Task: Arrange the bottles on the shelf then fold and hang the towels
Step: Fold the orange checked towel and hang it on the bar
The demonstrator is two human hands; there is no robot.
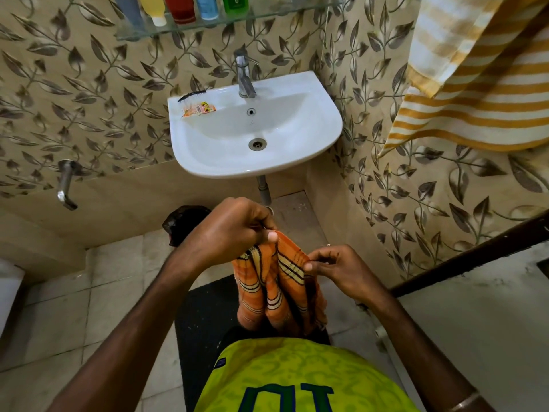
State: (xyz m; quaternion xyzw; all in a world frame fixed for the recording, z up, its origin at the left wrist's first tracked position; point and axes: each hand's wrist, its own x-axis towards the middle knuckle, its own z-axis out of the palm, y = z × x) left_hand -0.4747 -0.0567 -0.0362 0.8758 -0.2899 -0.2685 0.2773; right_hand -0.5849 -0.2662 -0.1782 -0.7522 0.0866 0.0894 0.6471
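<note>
An orange towel (276,289) with dark and cream stripes hangs bunched in front of my body, below the sink. My left hand (231,230) grips its top edge between thumb and fingers. My right hand (335,269) pinches the towel's right edge. Several bottles (181,8) stand in a row on the glass shelf (190,28) at the top: grey-blue, yellow, red, light blue and green. A yellow-and-white striped towel (463,93) hangs at the upper right.
A white sink (320,135) with a metal tap (245,74) is fixed to the leaf-patterned wall; a black comb (191,95) and sachets (197,110) lie on its rim. A wall tap (66,185) sticks out at left. A black mat (205,316) covers the tiled floor.
</note>
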